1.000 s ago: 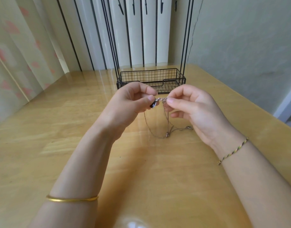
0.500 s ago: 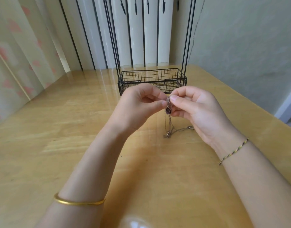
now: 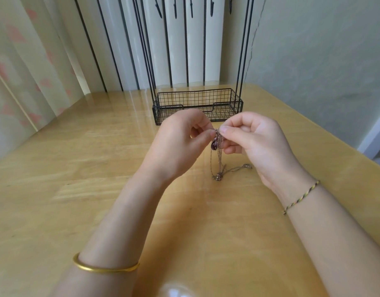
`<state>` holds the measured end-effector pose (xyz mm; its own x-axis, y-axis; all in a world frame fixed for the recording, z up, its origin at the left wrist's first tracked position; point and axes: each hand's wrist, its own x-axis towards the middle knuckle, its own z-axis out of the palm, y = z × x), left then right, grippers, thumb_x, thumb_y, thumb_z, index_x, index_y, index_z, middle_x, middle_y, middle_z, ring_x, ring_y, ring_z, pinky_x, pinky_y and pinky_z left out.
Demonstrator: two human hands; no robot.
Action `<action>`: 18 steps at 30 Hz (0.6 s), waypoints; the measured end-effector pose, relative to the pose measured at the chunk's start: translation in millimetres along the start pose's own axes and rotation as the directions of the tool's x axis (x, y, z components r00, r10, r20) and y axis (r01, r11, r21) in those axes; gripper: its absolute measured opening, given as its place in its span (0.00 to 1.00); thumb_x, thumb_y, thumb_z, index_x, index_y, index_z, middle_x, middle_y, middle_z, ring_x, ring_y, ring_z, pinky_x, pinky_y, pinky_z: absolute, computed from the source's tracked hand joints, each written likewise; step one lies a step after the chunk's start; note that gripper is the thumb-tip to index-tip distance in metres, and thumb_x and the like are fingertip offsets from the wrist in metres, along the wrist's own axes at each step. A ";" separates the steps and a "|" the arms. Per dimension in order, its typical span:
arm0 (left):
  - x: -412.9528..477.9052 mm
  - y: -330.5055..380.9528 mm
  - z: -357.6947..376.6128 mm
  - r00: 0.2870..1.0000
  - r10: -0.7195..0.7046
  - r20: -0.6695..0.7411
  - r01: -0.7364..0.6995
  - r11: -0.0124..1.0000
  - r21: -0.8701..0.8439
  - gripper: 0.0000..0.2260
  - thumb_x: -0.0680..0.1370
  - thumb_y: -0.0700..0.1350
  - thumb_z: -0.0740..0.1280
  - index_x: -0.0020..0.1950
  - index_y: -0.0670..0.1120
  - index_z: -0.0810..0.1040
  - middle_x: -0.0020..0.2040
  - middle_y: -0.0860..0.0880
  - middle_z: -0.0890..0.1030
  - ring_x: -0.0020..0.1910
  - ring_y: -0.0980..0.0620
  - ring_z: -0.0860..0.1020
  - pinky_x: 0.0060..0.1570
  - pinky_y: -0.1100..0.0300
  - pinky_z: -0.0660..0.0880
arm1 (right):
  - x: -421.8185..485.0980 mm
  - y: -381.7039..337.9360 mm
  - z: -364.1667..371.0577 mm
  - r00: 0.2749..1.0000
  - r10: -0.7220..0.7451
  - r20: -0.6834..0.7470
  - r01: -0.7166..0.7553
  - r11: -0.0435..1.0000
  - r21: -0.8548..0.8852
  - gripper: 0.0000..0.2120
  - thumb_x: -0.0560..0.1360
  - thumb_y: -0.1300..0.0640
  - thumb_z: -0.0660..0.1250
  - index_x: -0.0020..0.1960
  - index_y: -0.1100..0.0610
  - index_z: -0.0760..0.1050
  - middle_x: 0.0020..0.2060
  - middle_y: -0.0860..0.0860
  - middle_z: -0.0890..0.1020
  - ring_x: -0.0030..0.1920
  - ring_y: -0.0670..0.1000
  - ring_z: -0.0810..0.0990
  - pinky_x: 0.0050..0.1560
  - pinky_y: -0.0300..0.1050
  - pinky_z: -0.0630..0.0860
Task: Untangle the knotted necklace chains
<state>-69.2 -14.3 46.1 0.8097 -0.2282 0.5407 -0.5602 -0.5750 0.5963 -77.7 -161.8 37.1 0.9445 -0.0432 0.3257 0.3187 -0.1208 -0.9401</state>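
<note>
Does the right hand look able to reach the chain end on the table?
Likely yes: the chain end lies bare just under the right hand, which must first release the chains.

Two bare hands mid-frame: left hand [image 3: 176, 144], right hand [image 3: 260, 142]. One tangle of thin silvery metal chains [image 3: 219, 166], strand count unclear. One dark purple teardrop pendant [image 3: 214, 145]. One black wire-mesh basket stand [image 3: 197, 99], five black hooks [image 3: 175, 9] at top edge. One gold metal bangle [image 3: 103, 269] lower left. One braided thread bracelet [image 3: 300, 197] right. One glossy wooden table [image 3: 77, 168].

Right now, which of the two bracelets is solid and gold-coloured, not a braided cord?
The gold bangle on the left forearm: smooth and rigid. The braided bracelet on the right wrist is a thin, multicoloured cord.
</note>
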 end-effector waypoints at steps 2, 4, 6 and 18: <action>0.4 0.2 0.4 1.000 0.009 -0.018 -0.009 1.000 0.015 0.04 0.76 0.41 0.68 0.41 0.47 0.77 0.38 0.55 0.77 0.38 0.60 0.73 0.37 0.71 0.69 | 0.1 -0.2 1.1 0.999 0.035 0.000 -0.035 0.999 0.030 0.05 0.74 0.65 0.66 0.39 0.59 0.76 0.33 0.54 0.81 0.33 0.47 0.80 0.37 0.43 0.78; 0.8 0.4 1.0 0.999 0.026 -0.033 -0.025 0.999 0.035 0.03 0.76 0.41 0.68 0.42 0.47 0.77 0.39 0.55 0.77 0.39 0.60 0.73 0.38 0.71 0.68 | 0.2 -0.9 1.8 0.997 0.075 0.002 -0.075 0.995 0.070 0.06 0.74 0.66 0.65 0.39 0.60 0.75 0.34 0.55 0.81 0.33 0.49 0.81 0.36 0.42 0.78; 0.9 0.7 1.6 0.998 0.050 -0.049 -0.046 0.996 0.074 0.03 0.76 0.40 0.68 0.42 0.46 0.77 0.39 0.54 0.76 0.39 0.60 0.73 0.39 0.71 0.68 | 0.5 -1.9 1.5 0.992 0.126 0.009 -0.126 0.984 0.129 0.06 0.74 0.67 0.63 0.39 0.60 0.74 0.34 0.56 0.81 0.33 0.51 0.81 0.36 0.43 0.77; 1.4 -1.7 -0.4 0.969 -0.225 0.106 0.249 0.901 -0.356 0.05 0.78 0.39 0.65 0.42 0.42 0.75 0.36 0.52 0.77 0.38 0.56 0.75 0.43 0.61 0.74 | 1.7 -0.5 1.0 1.000 0.029 0.003 -0.028 0.988 -0.152 0.05 0.73 0.64 0.65 0.39 0.58 0.74 0.33 0.54 0.78 0.32 0.47 0.75 0.41 0.45 0.76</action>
<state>-67.2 -13.4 46.1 0.9289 -0.1744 0.3266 -0.3657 -0.2950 0.8827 -76.1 -160.8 38.0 0.9535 -0.0437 0.2981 0.2762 -0.2690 -0.9227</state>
